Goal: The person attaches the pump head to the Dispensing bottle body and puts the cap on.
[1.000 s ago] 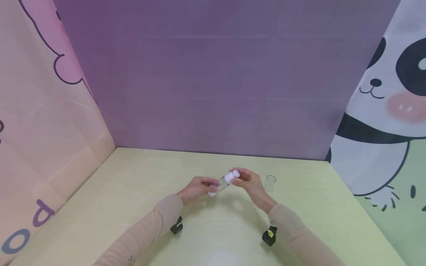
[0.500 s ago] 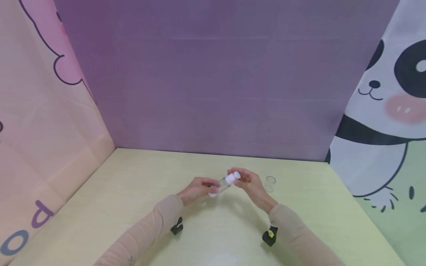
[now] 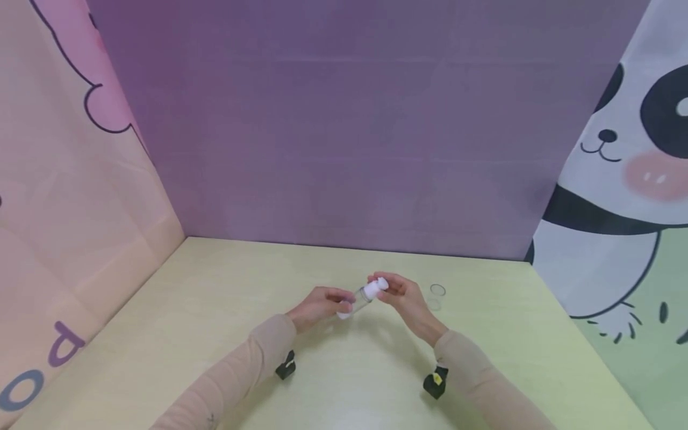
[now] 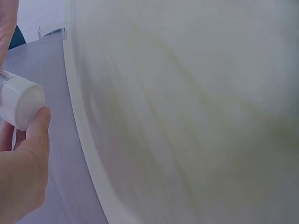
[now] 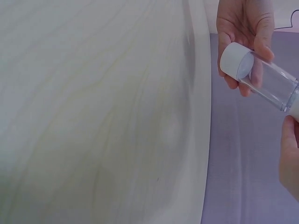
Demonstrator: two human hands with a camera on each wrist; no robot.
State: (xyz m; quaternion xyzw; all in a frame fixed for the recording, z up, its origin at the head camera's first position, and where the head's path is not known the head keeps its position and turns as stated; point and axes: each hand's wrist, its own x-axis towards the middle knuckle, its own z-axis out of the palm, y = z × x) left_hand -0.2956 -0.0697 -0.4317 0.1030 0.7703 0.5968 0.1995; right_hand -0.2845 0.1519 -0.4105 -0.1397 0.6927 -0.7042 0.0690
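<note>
A small clear pump bottle [image 3: 361, 298] with a white base and a white pump top [image 3: 372, 289] is held tilted above the table, its top up to the right. My left hand [image 3: 318, 307] grips the bottle around its white base [image 4: 21, 100], thumb and fingers on opposite sides. At the other end, my right hand [image 3: 405, 301] pinches the white pump top between thumb and fingers. Through the clear wall in the right wrist view, the bottle's body [image 5: 273, 84] looks empty. Only part of the right hand [image 5: 290, 161] shows there, at the right edge.
A clear cylindrical cap [image 3: 435, 297] stands on the pale wooden table [image 3: 242, 280], just beyond the right hand. A purple cloth backdrop [image 3: 344, 149] rises behind the table. Printed panels, one with a panda [image 3: 602, 251], flank both sides.
The pump top and the right hand's fingertips have shifted very slightly right since a second ago. Both hands keep their hold on the bottle, and the clear cap stays in place.
</note>
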